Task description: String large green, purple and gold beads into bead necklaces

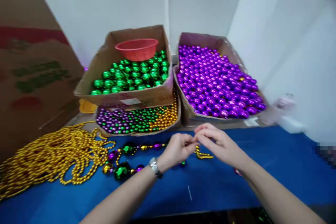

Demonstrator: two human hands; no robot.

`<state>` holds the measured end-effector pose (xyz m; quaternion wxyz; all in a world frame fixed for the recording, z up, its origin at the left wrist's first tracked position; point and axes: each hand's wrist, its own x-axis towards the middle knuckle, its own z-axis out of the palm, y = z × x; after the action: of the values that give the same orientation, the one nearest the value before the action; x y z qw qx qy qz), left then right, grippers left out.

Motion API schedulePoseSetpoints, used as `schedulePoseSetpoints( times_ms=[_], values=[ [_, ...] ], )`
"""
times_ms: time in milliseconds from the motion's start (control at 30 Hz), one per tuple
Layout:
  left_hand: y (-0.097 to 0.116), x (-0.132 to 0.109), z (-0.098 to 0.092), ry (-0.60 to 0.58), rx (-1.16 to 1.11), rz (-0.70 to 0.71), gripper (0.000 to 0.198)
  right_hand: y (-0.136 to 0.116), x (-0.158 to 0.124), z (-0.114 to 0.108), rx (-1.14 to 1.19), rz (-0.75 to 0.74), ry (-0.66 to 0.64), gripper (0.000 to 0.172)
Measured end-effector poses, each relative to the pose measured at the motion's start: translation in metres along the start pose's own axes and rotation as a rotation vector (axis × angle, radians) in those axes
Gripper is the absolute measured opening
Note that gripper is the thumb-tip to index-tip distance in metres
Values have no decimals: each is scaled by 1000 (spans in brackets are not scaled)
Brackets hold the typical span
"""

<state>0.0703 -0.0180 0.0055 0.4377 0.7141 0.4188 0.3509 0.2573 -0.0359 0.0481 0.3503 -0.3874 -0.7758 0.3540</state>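
My left hand [180, 147], with a silver watch [155, 168] at the wrist, is closed in a pinch. Its fingertips meet those of my right hand [219, 145], also pinched. Whatever is between them is too small or hidden to make out. Just below the fingers a short gold bead strand [203, 155] shows against the blue table. Left of and partly behind my left hand lies a bead necklace [122, 171] with large green, purple and gold beads. A green bead [183, 163] peeks out under my left hand.
Gold bead strands [60, 154] are heaped at left beside a large carton [28, 73]. Behind, one box holds green beads [136, 73] and a red basin [138, 49], above a box of mixed small beads [139, 119]. Another box holds purple beads [215, 84]. Blue cloth [278, 161] covers the table.
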Motion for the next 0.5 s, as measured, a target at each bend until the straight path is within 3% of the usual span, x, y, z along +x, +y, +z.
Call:
schedulePoseSetpoints(
  times_ms=[200, 333, 500],
  values=[
    [-1, 7, -9, 134, -152, -132, 33, -7, 3, -20, -150, -3, -169, 24],
    [4, 5, -4, 84, -210, -147, 33, -5, 13, -12, -300, -83, -151, 22],
    [7, 1, 2, -80, -369, -222, 35, 17, 32, -3, -252, -16, -90, 25]
  ],
)
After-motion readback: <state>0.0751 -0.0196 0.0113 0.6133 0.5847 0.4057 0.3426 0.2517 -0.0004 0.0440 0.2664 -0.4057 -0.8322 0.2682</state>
